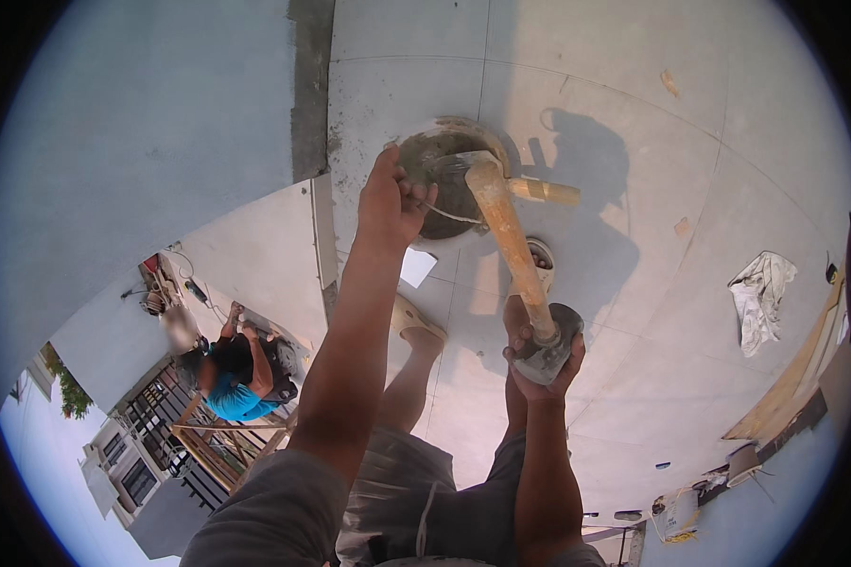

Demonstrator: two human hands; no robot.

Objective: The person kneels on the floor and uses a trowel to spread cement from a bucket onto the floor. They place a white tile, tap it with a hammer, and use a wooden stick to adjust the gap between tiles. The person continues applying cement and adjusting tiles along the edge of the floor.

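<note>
A round bucket [463, 124] with grey, mortar-like residue stands on the floor ahead of me. My left hand [394, 203] is at its left side, fingers curled around the thin pale bucket handle [456, 217]. A trowel [543, 192] rests across the bucket, its wooden grip over the right rim and its metal blade partly hidden. My right hand [550, 370] grips the dark grey, dish-like head of a wooden-handled tool [512, 246]. That tool's long handle slants up from the hand, its thick end in front of the bucket.
Large floor tiles [652, 274] surround my sandalled feet. A white cloth [762, 298] and wooden boards [794, 369] lie at right. A white sheet [417, 267] is beside the bucket. At left, beyond a wall [161, 142], another person in blue [237, 397] sits near a wooden frame.
</note>
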